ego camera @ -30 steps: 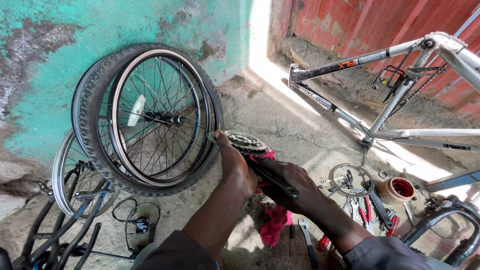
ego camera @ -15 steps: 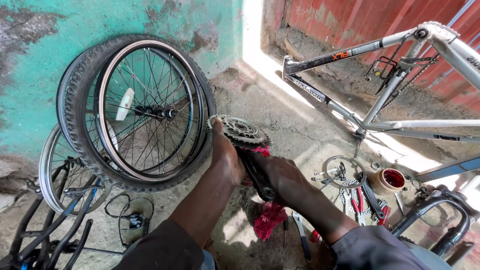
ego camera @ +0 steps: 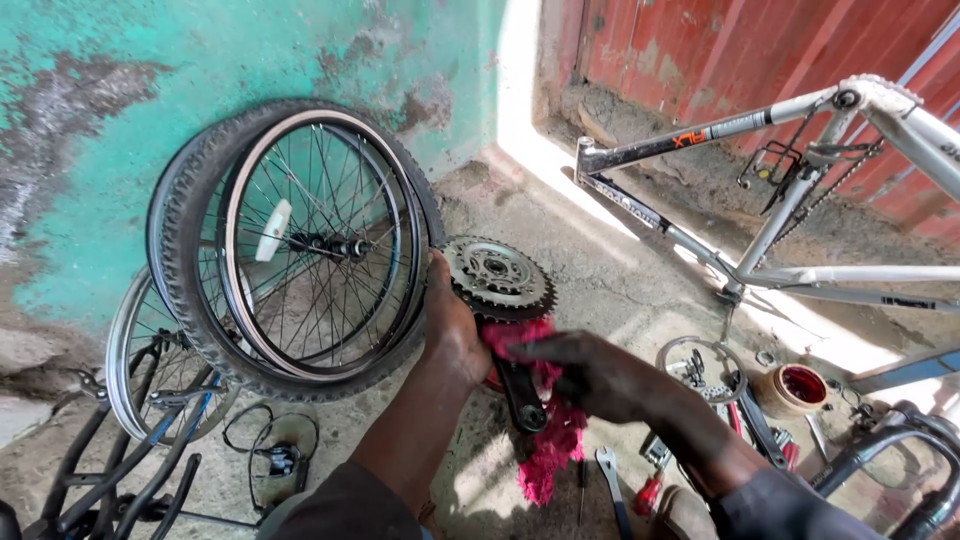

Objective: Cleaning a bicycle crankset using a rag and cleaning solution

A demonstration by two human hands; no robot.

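The crank with its toothed rings is gripped by the left hand beside the leaning wheel. The right hand closes on a pink rag, pressing it against the crank arm.

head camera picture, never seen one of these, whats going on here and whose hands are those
The view comes from a camera worn on a person's head, looking down, so both arms reaching in from the bottom edge are that person's own. The left hand grips a bicycle crankset, a toothed chainring with a black crank arm hanging below it. The right hand presses a pink-red rag against that crank arm. To the left, spoked wheels lean on a green wall. A grey bicycle frame lies at the right. On the concrete ground sit a wrench, other hand tools, and a small pot of red stuff.
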